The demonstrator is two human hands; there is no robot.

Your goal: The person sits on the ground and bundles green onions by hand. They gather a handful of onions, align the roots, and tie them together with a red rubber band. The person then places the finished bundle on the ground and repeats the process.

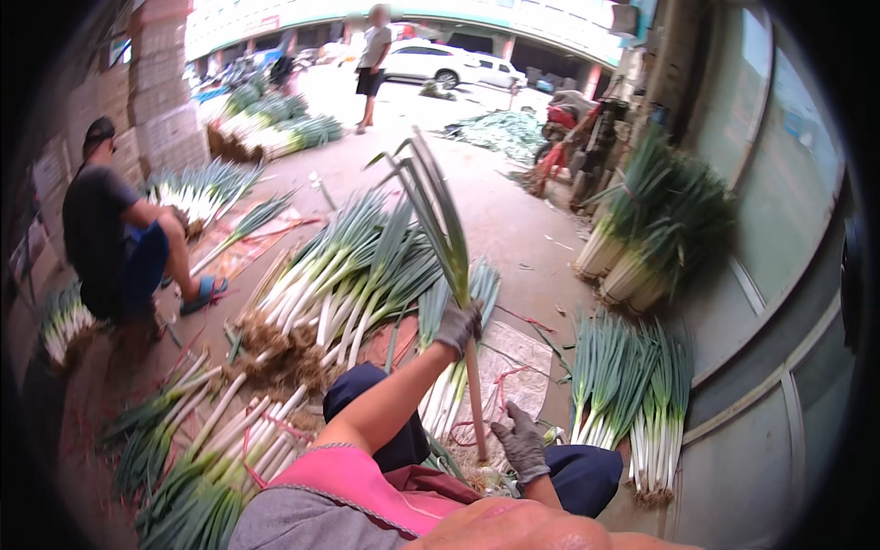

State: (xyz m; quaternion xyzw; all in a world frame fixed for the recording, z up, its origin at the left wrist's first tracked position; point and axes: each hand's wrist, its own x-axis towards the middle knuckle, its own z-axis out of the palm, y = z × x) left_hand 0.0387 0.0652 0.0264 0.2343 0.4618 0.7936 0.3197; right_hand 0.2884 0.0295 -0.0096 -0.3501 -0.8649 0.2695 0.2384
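My left hand (459, 328), in a grey glove, is closed around a long leek (476, 395) held upright, its green leaves bending over at the top and its root end low between my knees. Just right of that lower end is my right hand (521, 440), also gloved, with fingers apart and nothing held. Behind the held leek, more leeks (440, 395) lie on a pale sheet (526, 354) with red string (502, 385) on it. A large heap of leeks (344, 268) with brown roots lies beyond my left knee.
Tied leeks (234, 447) lie at lower left. More leeks (608, 385) lie at right, below upright bundles (639, 234) beside a glass-panelled wall (763, 385). A seated person (103, 227) is among leeks at left; another person (374, 62) stands near parked cars (430, 62).
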